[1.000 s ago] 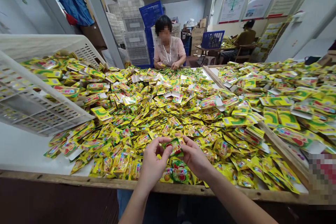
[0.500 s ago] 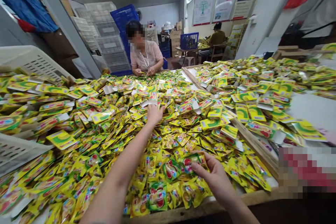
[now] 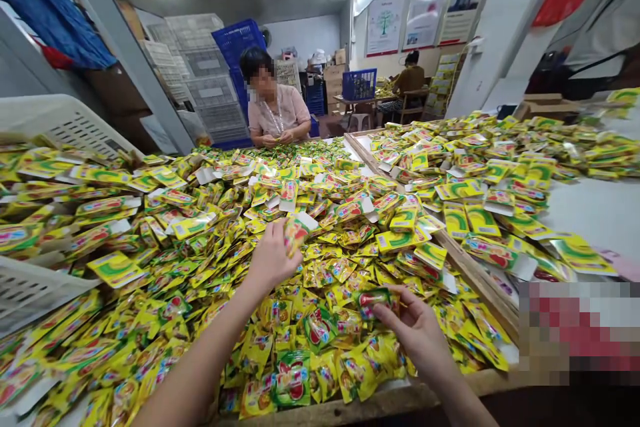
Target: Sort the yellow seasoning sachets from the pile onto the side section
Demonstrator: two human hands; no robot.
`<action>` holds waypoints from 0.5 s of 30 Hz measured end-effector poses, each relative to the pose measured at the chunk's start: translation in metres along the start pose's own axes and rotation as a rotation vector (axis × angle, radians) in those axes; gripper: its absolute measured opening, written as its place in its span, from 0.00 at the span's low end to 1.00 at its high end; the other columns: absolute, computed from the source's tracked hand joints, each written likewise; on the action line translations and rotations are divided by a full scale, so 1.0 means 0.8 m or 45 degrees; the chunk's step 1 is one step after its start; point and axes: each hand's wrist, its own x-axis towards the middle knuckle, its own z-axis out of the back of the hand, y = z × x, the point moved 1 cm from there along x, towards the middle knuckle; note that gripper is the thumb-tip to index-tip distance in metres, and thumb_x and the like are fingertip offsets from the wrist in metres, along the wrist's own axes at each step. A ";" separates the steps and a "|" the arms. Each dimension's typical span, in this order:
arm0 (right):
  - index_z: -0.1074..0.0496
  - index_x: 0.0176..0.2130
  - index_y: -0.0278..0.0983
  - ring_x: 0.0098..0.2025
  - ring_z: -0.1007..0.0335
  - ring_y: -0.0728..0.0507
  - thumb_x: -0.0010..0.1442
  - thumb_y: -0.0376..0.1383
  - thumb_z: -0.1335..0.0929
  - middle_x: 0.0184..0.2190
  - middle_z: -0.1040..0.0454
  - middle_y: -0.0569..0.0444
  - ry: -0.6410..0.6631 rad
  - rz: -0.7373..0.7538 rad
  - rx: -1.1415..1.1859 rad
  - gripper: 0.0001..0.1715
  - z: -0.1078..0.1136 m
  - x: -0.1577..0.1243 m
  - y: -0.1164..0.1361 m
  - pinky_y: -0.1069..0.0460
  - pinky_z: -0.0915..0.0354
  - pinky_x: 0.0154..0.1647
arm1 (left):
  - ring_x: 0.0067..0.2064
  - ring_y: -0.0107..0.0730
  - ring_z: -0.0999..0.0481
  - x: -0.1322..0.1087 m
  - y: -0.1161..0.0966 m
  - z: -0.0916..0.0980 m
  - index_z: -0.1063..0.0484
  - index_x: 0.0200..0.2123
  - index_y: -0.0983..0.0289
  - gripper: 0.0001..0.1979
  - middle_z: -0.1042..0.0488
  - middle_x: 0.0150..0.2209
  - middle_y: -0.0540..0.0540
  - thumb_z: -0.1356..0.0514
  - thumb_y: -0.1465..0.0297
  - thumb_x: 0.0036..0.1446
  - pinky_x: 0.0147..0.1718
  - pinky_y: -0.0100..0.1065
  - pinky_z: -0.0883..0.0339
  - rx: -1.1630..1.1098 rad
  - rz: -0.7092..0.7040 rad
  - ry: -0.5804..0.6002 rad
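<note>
A deep heap of small yellow and green sachets (image 3: pixel 320 227) covers the table in front of me. My left hand (image 3: pixel 273 257) is raised over the middle of the heap, fingers closed on a folded yellow card packet (image 3: pixel 297 227) with a white end. Nearer the front edge, my right hand (image 3: pixel 415 327) pinches a small green sachet (image 3: pixel 373 298) with a red picture. More green sachets (image 3: pixel 295 377) lie loose just below both hands.
A white plastic crate (image 3: pixel 55 123) lies tipped at the left, spilling packets. A wooden rail (image 3: pixel 480 273) divides off a second table of packets on the right. A person sits across the table (image 3: pixel 275 113); another sits further back (image 3: pixel 407 80). Stacked crates (image 3: pixel 210 80) stand behind.
My left hand reached out into the heap, took up a yellow card packet, and has drawn back toward me with it. My right hand kept the green sachet near the front edge.
</note>
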 end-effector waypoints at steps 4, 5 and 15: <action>0.28 0.37 0.39 0.33 0.26 0.43 0.47 0.43 0.25 0.31 0.23 0.52 -0.094 0.369 -0.021 0.18 -0.031 0.004 0.040 0.50 0.30 0.36 | 0.43 0.41 0.27 -0.093 -0.021 0.001 0.45 0.55 0.64 0.31 0.34 0.46 0.60 0.43 0.67 0.46 0.42 0.40 0.30 -0.324 -0.280 -0.193; 0.27 0.37 0.39 0.33 0.26 0.44 0.48 0.42 0.26 0.31 0.23 0.53 -0.104 0.495 -0.072 0.16 -0.040 0.003 0.050 0.50 0.30 0.36 | 0.45 0.42 0.27 -0.110 -0.027 -0.001 0.45 0.56 0.63 0.31 0.33 0.46 0.60 0.43 0.68 0.46 0.43 0.40 0.30 -0.363 -0.317 -0.234; 0.23 0.34 0.39 0.28 0.32 0.47 0.49 0.36 0.27 0.28 0.24 0.56 0.677 0.564 -0.779 0.09 -0.055 0.008 0.100 0.53 0.37 0.28 | 0.39 0.38 0.25 -0.165 -0.050 -0.002 0.42 0.55 0.62 0.27 0.28 0.40 0.58 0.41 0.69 0.51 0.36 0.34 0.29 -0.374 -0.380 -0.429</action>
